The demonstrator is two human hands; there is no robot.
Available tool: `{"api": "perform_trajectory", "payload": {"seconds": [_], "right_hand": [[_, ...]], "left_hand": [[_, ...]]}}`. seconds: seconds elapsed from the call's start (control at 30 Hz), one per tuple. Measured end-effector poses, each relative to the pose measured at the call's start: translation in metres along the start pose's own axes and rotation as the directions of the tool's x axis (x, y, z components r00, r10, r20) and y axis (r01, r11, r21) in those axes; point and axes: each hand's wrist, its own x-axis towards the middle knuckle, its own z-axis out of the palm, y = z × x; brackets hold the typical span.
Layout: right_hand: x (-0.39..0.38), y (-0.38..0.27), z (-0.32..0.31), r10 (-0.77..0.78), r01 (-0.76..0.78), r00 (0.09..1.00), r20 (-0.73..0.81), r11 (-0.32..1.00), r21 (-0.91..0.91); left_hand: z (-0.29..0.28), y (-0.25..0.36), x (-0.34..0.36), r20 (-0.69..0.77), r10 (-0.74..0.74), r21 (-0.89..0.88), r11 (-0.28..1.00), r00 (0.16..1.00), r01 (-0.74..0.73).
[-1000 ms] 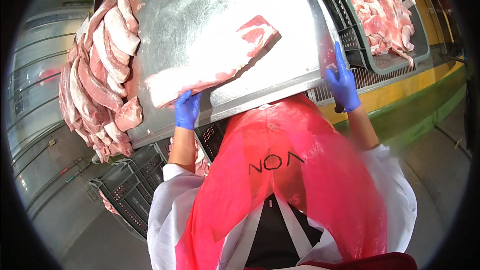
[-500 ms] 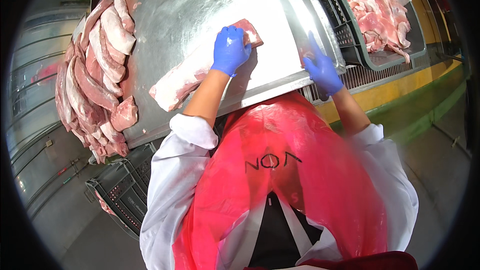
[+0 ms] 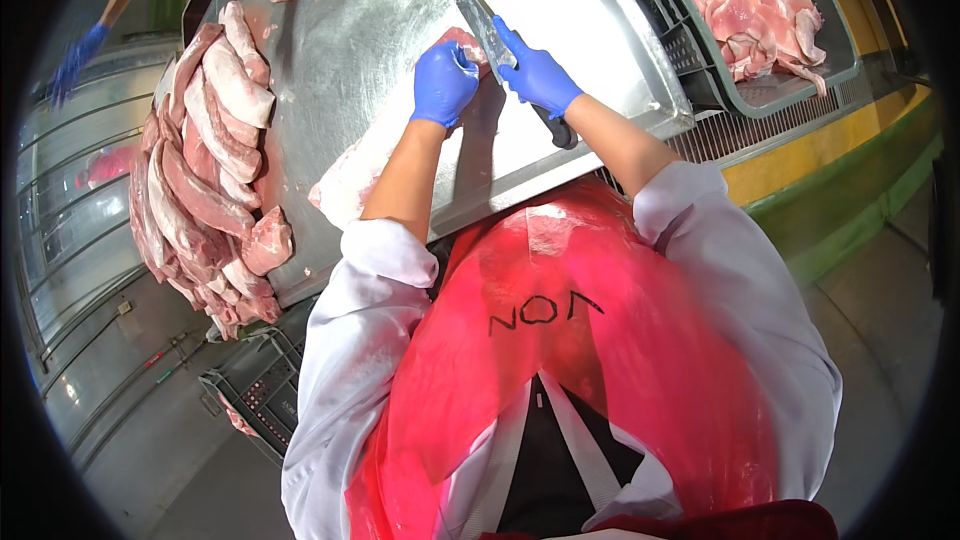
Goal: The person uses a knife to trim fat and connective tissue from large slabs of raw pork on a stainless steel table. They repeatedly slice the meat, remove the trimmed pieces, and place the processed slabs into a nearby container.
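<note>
Curled Grip at Left, Closed Grip at Right

At far left, a heap of long pale-pink meat strips (image 3: 205,160) lies along the shiny steel tabletop (image 3: 345,50). Next comes a long pale slab of meat (image 3: 352,178), lying diagonally before you. Your blue-gloved left hand (image 3: 446,83) is curled nearly into a fist on its far end; your fingertips are hidden. Just right, your blue-gloved right hand (image 3: 541,78) wraps the black handle of a long steel-bladed knife (image 3: 477,20), index finger stretched along the blade.
</note>
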Motion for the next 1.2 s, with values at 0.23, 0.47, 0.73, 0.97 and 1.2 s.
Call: {"api": "perform_trajectory", "payload": {"seconds": [0.23, 0.47, 0.73, 0.97, 1.2], "right_hand": [[-0.054, 0.018, -0.003, 0.099, -0.094, 0.994, -0.045, 0.99, 0.101], [-0.019, 0.014, 0.005, -0.047, 0.049, 0.984, -0.169, 0.999, 0.008], [0.014, -0.032, 0.008, 0.042, -0.041, 0.998, -0.036, 0.999, 0.027], [-0.064, -0.008, 0.003, 0.043, -0.055, 0.984, 0.172, 0.996, 0.065], [0.02, -0.028, 0.007, 0.007, -0.02, 0.994, 0.112, 0.993, 0.113]], "left_hand": [[-0.005, 0.013, -0.003, 0.026, 0.195, 0.281, 0.94, 0.98, -0.194], [-0.004, 0.006, 0.029, 0.133, -0.075, 0.177, 0.983, 0.988, 0.051], [-0.012, -0.004, 0.027, 0.103, -0.074, 0.07, 0.995, 0.992, 0.067], [-0.008, -0.012, 0.011, -0.015, -0.074, -0.093, 0.993, 0.997, 0.072], [-0.009, -0.017, 0.016, -0.051, -0.07, -0.148, 0.987, 0.996, 0.062]]}}
